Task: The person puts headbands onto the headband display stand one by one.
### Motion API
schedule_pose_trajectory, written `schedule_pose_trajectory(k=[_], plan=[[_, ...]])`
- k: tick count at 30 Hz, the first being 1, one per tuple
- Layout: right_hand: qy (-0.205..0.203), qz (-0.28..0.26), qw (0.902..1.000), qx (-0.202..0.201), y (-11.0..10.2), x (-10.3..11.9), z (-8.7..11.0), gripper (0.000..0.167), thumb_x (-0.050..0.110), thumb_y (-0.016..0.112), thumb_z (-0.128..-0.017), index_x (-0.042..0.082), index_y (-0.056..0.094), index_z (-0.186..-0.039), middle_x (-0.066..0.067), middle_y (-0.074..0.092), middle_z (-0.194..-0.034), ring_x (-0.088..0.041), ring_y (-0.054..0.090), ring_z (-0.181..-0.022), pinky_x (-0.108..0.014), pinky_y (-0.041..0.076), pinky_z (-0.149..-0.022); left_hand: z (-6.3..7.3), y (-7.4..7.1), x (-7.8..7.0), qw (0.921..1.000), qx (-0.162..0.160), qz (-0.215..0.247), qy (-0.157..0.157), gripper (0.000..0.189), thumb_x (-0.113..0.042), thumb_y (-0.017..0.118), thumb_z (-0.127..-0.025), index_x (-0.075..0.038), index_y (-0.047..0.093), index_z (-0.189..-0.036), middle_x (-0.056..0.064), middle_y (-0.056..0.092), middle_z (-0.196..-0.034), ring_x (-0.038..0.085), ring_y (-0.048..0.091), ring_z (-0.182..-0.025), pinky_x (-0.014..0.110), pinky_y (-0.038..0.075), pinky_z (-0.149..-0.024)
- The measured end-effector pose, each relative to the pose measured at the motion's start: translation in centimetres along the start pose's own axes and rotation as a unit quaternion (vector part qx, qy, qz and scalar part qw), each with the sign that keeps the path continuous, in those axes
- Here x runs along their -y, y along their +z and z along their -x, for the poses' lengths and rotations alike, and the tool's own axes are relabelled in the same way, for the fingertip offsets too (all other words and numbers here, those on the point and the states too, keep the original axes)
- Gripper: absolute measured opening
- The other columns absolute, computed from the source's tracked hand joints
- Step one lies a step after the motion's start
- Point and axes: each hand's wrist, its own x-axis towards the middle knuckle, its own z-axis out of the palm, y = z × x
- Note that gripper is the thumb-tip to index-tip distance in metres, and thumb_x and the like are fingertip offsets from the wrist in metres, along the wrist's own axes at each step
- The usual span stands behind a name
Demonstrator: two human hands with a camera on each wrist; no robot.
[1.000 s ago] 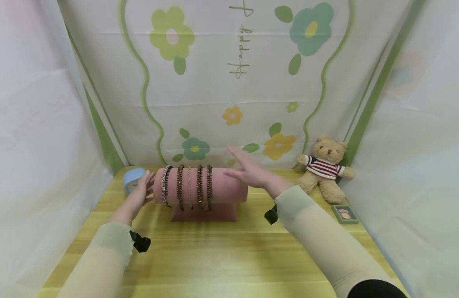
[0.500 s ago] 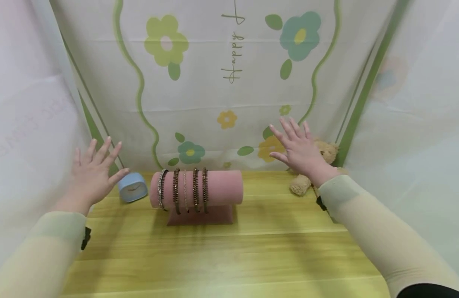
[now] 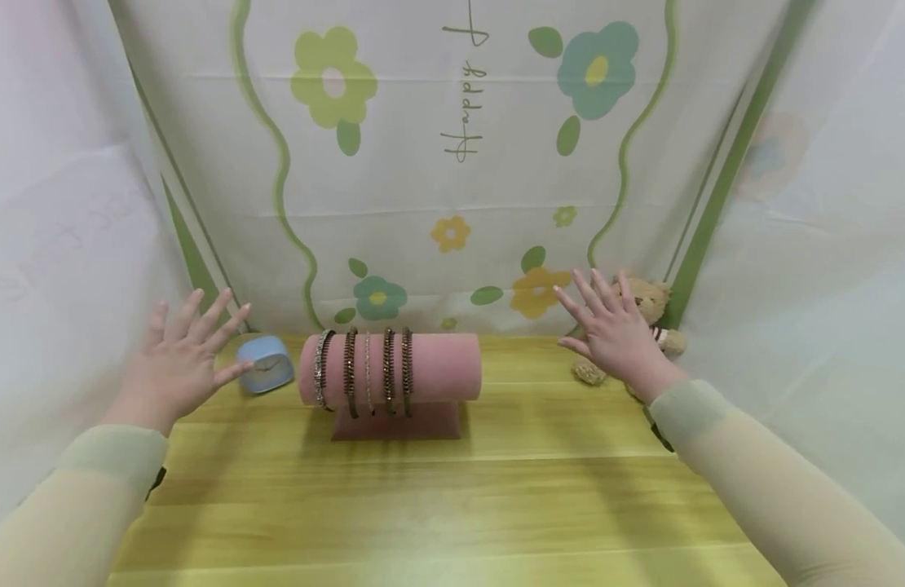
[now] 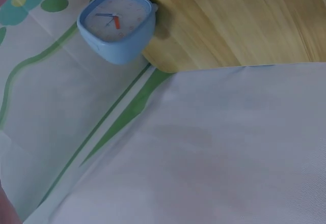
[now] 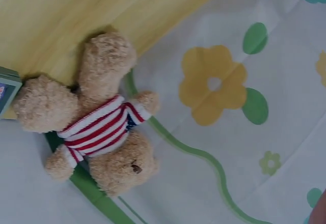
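Note:
A pink padded roll stand [image 3: 445, 367] holds several bracelets [image 3: 389, 371], dark beaded ones and a silvery one at its left end, grouped on its left and middle. My left hand [image 3: 177, 363] is raised with fingers spread, to the left of the stand, its thumb overlapping the blue alarm clock [image 3: 276, 377] in the head view. On the other side my right hand [image 3: 614, 334] is raised with fingers spread too, partly covering the teddy bear [image 3: 646, 300]. Neither hand holds anything. The left wrist view shows the clock [image 4: 119, 35] whole.
The wooden table [image 3: 423, 505] meets a white flowered cloth [image 3: 394, 179] at the back, with cloth walls on both sides. In the right wrist view the bear [image 5: 97, 137] wears a striped shirt, beside a small green-framed box [image 5: 7, 89] cut off by the edge.
Both hands have left the roll stand and moved outward to either side, their fingers now spread. In the last half second the right hand has lowered slightly. The stand and bracelets stay in place.

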Motion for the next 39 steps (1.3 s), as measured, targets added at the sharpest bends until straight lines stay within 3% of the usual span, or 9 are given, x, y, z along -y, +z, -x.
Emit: schedule_pose_trajectory(k=[8,15,23,25,27,29,32,35,39], plan=[[-0.001,0.007,0.9999,0.012,1.4,0.1,1.2,0.092,0.066,0.057,-0.089,0.024,0.015,-0.160,-0.009,-0.010,-0.164,-0.031,-0.014,-0.147,-0.060,-0.009,-0.113,0.5,1.0,-0.3,0.9999,0.004,0.010,0.004,0.092,-0.060,0.052,-0.096,-0.024,-0.004,-0.159,0.002,-0.020,-0.162,0.028,-0.025,-0.144,0.057,-0.020,-0.109],[0.000,0.019,0.9995,0.027,1.8,0.1,1.5,0.091,0.070,0.047,-0.091,0.027,0.007,-0.160,-0.008,-0.015,-0.163,-0.031,-0.015,-0.147,-0.059,-0.008,-0.113,0.7,1.4,-0.6,0.9998,-0.002,0.019,0.001,0.089,-0.060,0.051,-0.096,-0.022,0.003,-0.160,0.002,-0.018,-0.163,0.028,-0.024,-0.145,0.056,-0.020,-0.109],[0.004,0.009,0.9997,0.022,1.9,0.4,1.4,0.089,0.069,0.050,-0.091,0.025,0.015,-0.160,-0.009,-0.013,-0.164,-0.031,-0.016,-0.147,-0.058,-0.009,-0.113,0.4,1.3,-1.2,0.9997,0.005,0.025,-0.007,0.087,-0.062,0.047,-0.097,-0.024,0.001,-0.160,0.005,-0.013,-0.164,0.030,-0.023,-0.145,0.057,-0.021,-0.108],[0.006,-0.002,0.9997,0.024,1.8,0.7,1.3,0.089,0.069,0.049,-0.091,0.025,0.013,-0.160,-0.009,-0.014,-0.164,-0.031,-0.016,-0.147,-0.058,-0.010,-0.113,0.1,1.4,-1.8,0.9986,0.015,0.046,-0.021,0.085,-0.062,0.043,-0.099,-0.023,-0.001,-0.160,0.009,-0.011,-0.164,0.034,-0.021,-0.145,0.060,-0.021,-0.107],[0.004,-0.020,0.9994,0.027,1.7,1.4,1.0,0.089,0.069,0.048,-0.092,0.025,0.010,-0.161,-0.008,-0.015,-0.163,-0.033,-0.014,-0.147,-0.058,-0.010,-0.113,-0.3,1.8,-2.7,0.9939,0.026,0.096,-0.047,0.081,-0.061,0.036,-0.101,-0.021,-0.003,-0.160,0.014,-0.008,-0.163,0.040,-0.018,-0.145,0.064,-0.020,-0.105],[0.001,-0.043,0.9987,0.029,1.7,2.5,0.6,0.089,0.068,0.047,-0.093,0.025,0.009,-0.161,-0.007,-0.017,-0.163,-0.033,-0.014,-0.147,-0.058,-0.010,-0.113,-0.8,1.8,-3.9,0.9817,0.038,0.170,-0.075,0.076,-0.058,0.029,-0.104,-0.017,-0.003,-0.159,0.020,-0.006,-0.162,0.048,-0.014,-0.143,0.068,-0.016,-0.104],[-0.010,-0.071,0.9971,0.024,1.6,4.7,-0.2,0.088,0.068,0.047,-0.094,0.023,0.012,-0.160,-0.007,-0.015,-0.163,-0.034,-0.012,-0.148,-0.058,-0.008,-0.114,-1.7,1.8,-5.9,0.9463,0.057,0.299,-0.107,0.071,-0.053,0.019,-0.106,-0.011,-0.005,-0.158,0.025,-0.008,-0.160,0.054,-0.011,-0.140,0.070,-0.013,-0.104],[-0.025,-0.097,0.9949,0.016,2.1,7.1,-0.9,0.086,0.068,0.046,-0.094,0.022,0.016,-0.160,-0.007,-0.010,-0.164,-0.033,-0.009,-0.148,-0.056,-0.007,-0.114,-2.6,2.1,-7.7,0.8972,0.088,0.416,-0.118,0.069,-0.050,0.013,-0.107,-0.006,-0.006,-0.157,0.025,-0.011,-0.159,0.053,-0.011,-0.141,0.068,-0.010,-0.107],[-0.052,-0.126,0.9906,0.018,2.5,9.6,-1.7,0.087,0.067,0.049,-0.093,0.021,0.018,-0.160,-0.009,-0.002,-0.165,-0.034,-0.002,-0.149,-0.057,-0.002,-0.115,-3.6,3.1,-9.3,0.8236,0.132,0.539,-0.115,0.073,-0.054,0.009,-0.106,-0.003,-0.002,-0.157,0.022,-0.009,-0.161,0.048,-0.009,-0.144,0.065,-0.004,-0.111]])
